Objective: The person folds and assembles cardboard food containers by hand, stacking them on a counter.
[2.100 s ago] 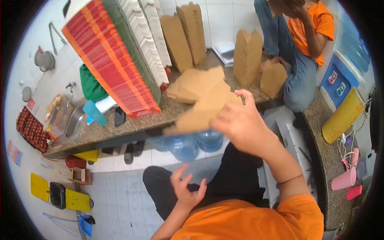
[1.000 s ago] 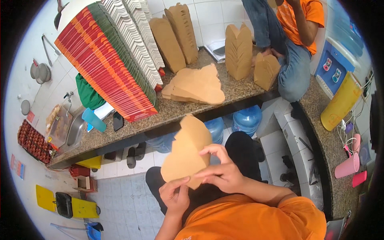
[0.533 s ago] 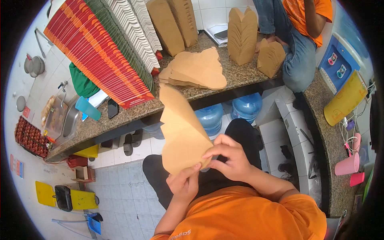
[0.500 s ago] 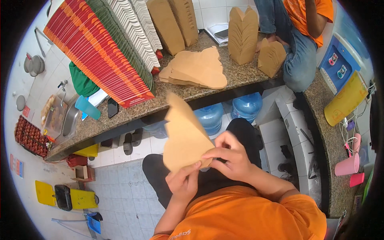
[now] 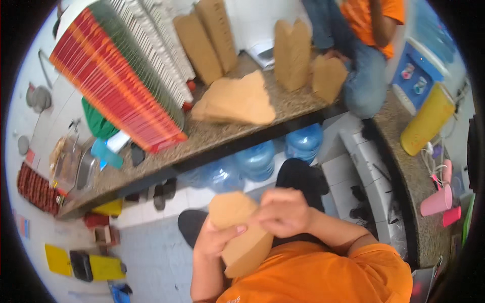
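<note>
A flat brown cardboard piece [image 5: 242, 237] is held close to my chest, partly folded. My left hand [image 5: 214, 238] grips its left edge with the thumb on top. My right hand [image 5: 284, 211] presses over its upper right part. On the granite counter [image 5: 217, 136] ahead lies a loose pile of the same brown cardboard blanks [image 5: 235, 101]. Folded brown boxes [image 5: 292, 53] stand upright behind it, with taller brown stacks [image 5: 207, 38] leaning near the wall.
A long slanted row of red, green and white flat cartons [image 5: 121, 76] fills the counter's left. Blue water jugs [image 5: 257, 159] sit under the counter. Another person in orange shirt and jeans [image 5: 364, 45] sits at the counter's right end. A yellow container [image 5: 427, 121] stands on the right ledge.
My right hand took a cardboard blank from the counter pile and brought it down. Both hands now hold it lower and closer to my chest, folded smaller than half a second ago.
</note>
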`<action>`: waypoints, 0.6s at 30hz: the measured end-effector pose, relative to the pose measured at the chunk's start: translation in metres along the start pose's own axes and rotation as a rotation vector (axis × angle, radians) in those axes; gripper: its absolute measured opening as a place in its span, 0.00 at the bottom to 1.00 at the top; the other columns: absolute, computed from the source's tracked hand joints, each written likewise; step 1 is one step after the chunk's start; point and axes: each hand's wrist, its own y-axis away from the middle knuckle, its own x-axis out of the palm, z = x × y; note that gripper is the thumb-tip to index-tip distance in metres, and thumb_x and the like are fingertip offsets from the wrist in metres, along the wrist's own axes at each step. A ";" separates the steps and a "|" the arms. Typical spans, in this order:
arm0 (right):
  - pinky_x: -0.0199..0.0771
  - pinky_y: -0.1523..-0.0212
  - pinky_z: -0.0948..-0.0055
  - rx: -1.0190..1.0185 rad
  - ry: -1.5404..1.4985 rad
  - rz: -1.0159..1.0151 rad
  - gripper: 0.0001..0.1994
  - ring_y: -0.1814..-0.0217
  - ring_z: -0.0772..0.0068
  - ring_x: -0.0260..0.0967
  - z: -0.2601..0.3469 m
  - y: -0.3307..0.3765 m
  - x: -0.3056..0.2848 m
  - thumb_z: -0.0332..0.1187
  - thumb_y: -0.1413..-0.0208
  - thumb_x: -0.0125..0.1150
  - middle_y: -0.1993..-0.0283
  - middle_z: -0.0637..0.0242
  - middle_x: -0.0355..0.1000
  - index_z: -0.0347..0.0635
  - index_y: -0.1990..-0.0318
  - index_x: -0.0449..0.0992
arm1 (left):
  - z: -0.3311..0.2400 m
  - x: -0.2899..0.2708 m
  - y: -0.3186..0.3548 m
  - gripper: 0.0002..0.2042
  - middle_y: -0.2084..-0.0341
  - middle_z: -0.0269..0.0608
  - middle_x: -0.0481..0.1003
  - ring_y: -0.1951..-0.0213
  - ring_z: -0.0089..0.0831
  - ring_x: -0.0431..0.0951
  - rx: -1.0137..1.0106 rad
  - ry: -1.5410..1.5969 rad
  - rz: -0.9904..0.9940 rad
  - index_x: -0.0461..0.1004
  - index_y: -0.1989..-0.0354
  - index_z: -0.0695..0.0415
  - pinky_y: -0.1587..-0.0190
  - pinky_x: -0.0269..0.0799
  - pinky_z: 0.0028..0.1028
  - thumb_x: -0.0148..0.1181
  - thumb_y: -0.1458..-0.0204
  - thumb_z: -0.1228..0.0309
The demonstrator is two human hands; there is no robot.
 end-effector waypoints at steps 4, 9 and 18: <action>0.69 0.79 0.67 -0.156 -0.069 0.170 0.04 0.77 0.61 0.70 -0.004 -0.004 -0.004 0.22 0.50 0.63 0.71 0.59 0.70 0.37 0.66 0.80 | -0.011 0.007 0.011 0.27 0.49 0.43 0.80 0.48 0.35 0.81 0.073 -0.091 -0.039 0.72 0.40 0.63 0.42 0.76 0.37 0.71 0.50 0.84; 0.67 0.79 0.64 -0.225 0.015 0.204 0.03 0.78 0.60 0.66 0.019 -0.009 -0.007 0.22 0.50 0.62 0.69 0.59 0.67 0.36 0.67 0.77 | -0.021 0.012 0.023 0.24 0.55 0.47 0.82 0.54 0.33 0.83 0.123 -0.187 -0.018 0.68 0.43 0.63 0.49 0.79 0.33 0.70 0.48 0.83; 0.71 0.71 0.73 0.370 -0.367 0.675 0.14 0.67 0.67 0.75 0.035 -0.023 -0.035 0.35 0.32 0.64 0.70 0.62 0.71 0.37 0.69 0.72 | -0.015 0.016 0.043 0.17 0.62 0.38 0.83 0.60 0.28 0.82 0.245 -0.451 0.023 0.80 0.53 0.65 0.55 0.78 0.30 0.75 0.51 0.74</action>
